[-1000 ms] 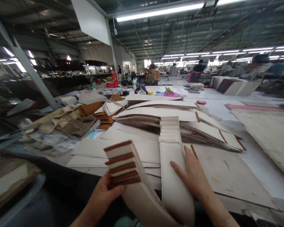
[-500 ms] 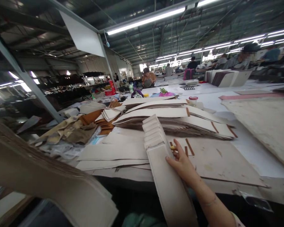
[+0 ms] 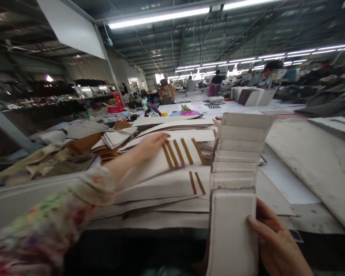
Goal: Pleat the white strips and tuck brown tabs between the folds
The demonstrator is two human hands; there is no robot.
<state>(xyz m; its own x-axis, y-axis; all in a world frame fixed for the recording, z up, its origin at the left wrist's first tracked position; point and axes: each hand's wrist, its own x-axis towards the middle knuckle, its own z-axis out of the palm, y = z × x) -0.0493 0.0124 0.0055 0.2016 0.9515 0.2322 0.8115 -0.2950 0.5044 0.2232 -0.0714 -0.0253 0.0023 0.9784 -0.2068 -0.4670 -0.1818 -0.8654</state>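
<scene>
My left hand (image 3: 153,145), slightly blurred and in a flowered sleeve, reaches across the table. Its fingers are closed at the upper edge of a long white strip (image 3: 149,165) with several brown bands (image 3: 176,152) across its right end. More pale strips (image 3: 152,189) lie beneath it, one with two brown bands. My right hand (image 3: 278,234) is closed round the right side of a thick stack of long grey-white strips (image 3: 232,226), thumb on the front face. The stack stands upright, its top ends fanned in steps. The fingers behind it are partly hidden.
Curved piles of white strips (image 3: 172,126) lie behind. To the left are brown and tan material pieces (image 3: 57,161). A large pale sheet (image 3: 313,153) covers the right. Farther off are a red container (image 3: 117,101), a purple item (image 3: 152,109) and people at work (image 3: 166,92).
My left hand has come into view over the banded strip. The stack in my right hand is now more upright and nearer, farther right in view. The strips at lower left have left that spot.
</scene>
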